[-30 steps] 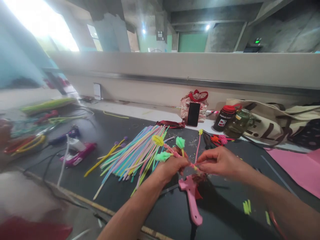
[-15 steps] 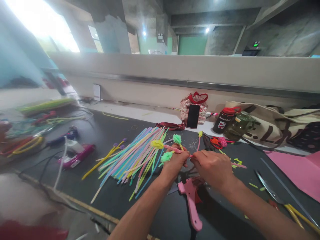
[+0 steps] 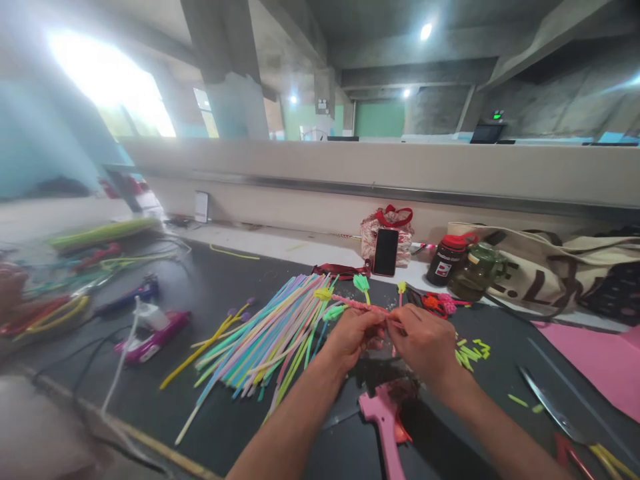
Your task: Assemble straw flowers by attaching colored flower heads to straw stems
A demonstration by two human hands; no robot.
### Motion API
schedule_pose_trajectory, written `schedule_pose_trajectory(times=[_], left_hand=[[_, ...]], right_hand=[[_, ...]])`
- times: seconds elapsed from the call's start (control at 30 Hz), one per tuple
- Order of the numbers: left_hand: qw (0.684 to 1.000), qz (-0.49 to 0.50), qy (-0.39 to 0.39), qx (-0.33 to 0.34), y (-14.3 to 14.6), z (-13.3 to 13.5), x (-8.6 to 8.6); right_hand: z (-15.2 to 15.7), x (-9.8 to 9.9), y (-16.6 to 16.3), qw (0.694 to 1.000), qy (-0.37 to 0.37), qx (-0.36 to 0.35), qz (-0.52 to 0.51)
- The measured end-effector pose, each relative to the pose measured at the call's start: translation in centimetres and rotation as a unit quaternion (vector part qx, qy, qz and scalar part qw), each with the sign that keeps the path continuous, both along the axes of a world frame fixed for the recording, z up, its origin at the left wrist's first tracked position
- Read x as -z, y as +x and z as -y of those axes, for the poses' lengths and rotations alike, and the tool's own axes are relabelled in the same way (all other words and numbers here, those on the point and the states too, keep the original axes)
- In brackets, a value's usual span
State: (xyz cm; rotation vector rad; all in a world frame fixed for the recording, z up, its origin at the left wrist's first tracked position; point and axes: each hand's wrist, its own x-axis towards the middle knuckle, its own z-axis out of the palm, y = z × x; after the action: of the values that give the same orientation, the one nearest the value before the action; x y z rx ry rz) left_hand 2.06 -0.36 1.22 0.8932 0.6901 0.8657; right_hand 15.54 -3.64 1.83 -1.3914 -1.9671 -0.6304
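Between both hands is a pipe cleaner flower sprig with a pink wrapped stem (image 3: 350, 303). At its left end are a yellow bud (image 3: 323, 293) and two green buds, one green bud (image 3: 361, 283) standing up and the other lower down. My left hand (image 3: 353, 333) is closed around the stem, palm side partly hidden. Close beside it, my right hand (image 3: 425, 343) pinches the pink pipe cleaner near the stem's right end; the fingertips almost touch those of the left. Just below the hands lies a pink glue gun (image 3: 384, 420).
Left of the hands spreads a bundle of pastel pipe cleaners (image 3: 265, 333). Farther left is a magenta power strip (image 3: 155, 337) with cables. Scissors (image 3: 550, 400), green clippings (image 3: 467, 353) and pink paper (image 3: 595, 353) lie right. A phone (image 3: 386, 252) and bottles (image 3: 444, 260) stand behind.
The view has tilted up, so the table sits lower in it. Both hands keep their grip, and the sprig has turned slightly. The pink end right of my right hand no longer shows.
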Motion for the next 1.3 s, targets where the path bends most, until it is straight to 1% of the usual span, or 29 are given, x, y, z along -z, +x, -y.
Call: schedule_pose_trajectory(times=[0.07,0.17,0.3,0.4,0.5,0.57,0.63,0.67,0.73,0.8,0.87,0.97,1.03,1.1,1.2,1.27,1.3], left_hand=[[1.000,0.001,-0.002,0.003,-0.1,-0.1,0.2],[1.000,0.002,-0.010,-0.015,-0.4,-0.3,0.6],[0.995,0.020,-0.029,-0.094,-0.7,-0.4,0.8],[0.989,0.047,-0.030,-0.134,-1.0,-0.6,0.9],[0.987,0.071,-0.036,-0.140,-1.1,-0.6,0.9],[0.986,0.083,-0.057,-0.134,-1.2,-0.5,0.8],[0.986,0.094,-0.079,-0.114,-1.3,-0.2,0.6],[0.987,0.095,-0.086,-0.099,-1.2,0.0,0.5],[0.990,0.089,-0.087,-0.066,-1.2,0.2,0.3],[0.993,0.076,-0.077,-0.040,-1.2,0.4,0.2],[0.996,0.066,-0.060,-0.028,-1.2,0.5,0.1],[0.998,0.051,-0.034,-0.022,-1.3,0.6,0.1],[0.999,0.037,-0.016,-0.025,-1.2,0.6,0.0],[0.999,0.021,0.006,-0.038,-1.0,0.7,-0.1],[0.997,0.001,0.018,-0.076,-0.7,0.8,-0.3],[0.996,0.002,0.001,-0.090,-0.6,0.8,-0.4],[0.995,0.011,-0.014,-0.095,-0.7,0.8,-0.5]], right_hand=[[0.0,0.1,-0.1,1.000,0.010,-0.003,0.000],[0.0,0.3,-0.3,0.999,0.038,-0.013,0.021],[0.2,0.6,-0.7,0.995,0.076,-0.043,0.048],[0.8,0.9,-1.2,0.993,0.075,-0.065,0.060],[1.5,1.3,-1.3,0.995,0.056,-0.078,0.039],[1.9,1.6,-1.2,0.994,0.013,-0.105,-0.025],[2.0,2.1,-0.9,0.980,-0.080,-0.135,-0.124],[2.0,2.2,-0.7,0.964,-0.139,-0.144,-0.176],[1.8,2.3,-0.3,0.918,-0.245,-0.146,-0.275],[1.4,2.0,0.2,0.876,-0.312,-0.141,-0.340],[1.0,1.4,0.6,0.853,-0.346,-0.153,-0.359],[0.5,0.6,1.1,0.831,-0.379,-0.201,-0.354],[0.3,0.4,1.2,0.818,-0.391,-0.215,-0.362],[0.4,0.5,1.0,0.824,-0.387,-0.203,-0.360],[1.0,0.7,0.5,0.867,-0.335,-0.202,-0.309],[1.6,0.7,0.5,0.894,-0.306,-0.207,-0.252],[1.9,0.6,0.8,0.903,-0.304,-0.205,-0.226]])
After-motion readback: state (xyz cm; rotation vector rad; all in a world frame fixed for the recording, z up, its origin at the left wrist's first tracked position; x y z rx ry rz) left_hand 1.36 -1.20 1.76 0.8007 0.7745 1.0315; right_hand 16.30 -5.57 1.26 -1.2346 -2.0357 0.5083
